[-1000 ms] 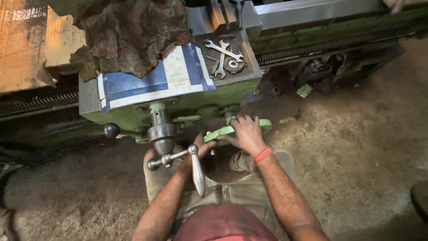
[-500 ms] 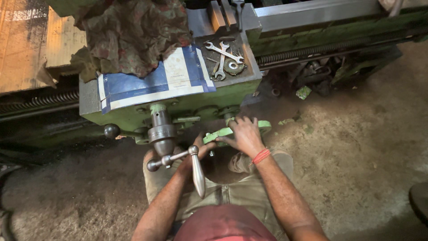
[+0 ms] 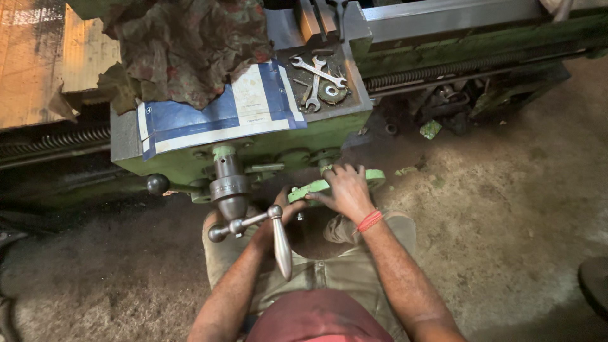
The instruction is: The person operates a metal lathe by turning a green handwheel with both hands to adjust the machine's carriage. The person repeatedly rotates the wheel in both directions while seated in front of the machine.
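We grip the green handwheel (image 3: 335,185) low on the lathe's (image 3: 266,142) near face, right hand (image 3: 345,190) clasping its top rim, left hand (image 3: 278,212) clenched underneath; heavy, rigid cast metal, probably oily.

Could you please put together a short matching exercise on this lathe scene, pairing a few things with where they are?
Things:
1. spanners
2. patterned cloth
3. right hand
4. red band

Places:
A. on the green handwheel
B. around the right wrist
C. on the grey metal top, right of the blue and white sheet
D. heaped over the back of that sheet

Pairs: 1-C, 2-D, 3-A, 4-B
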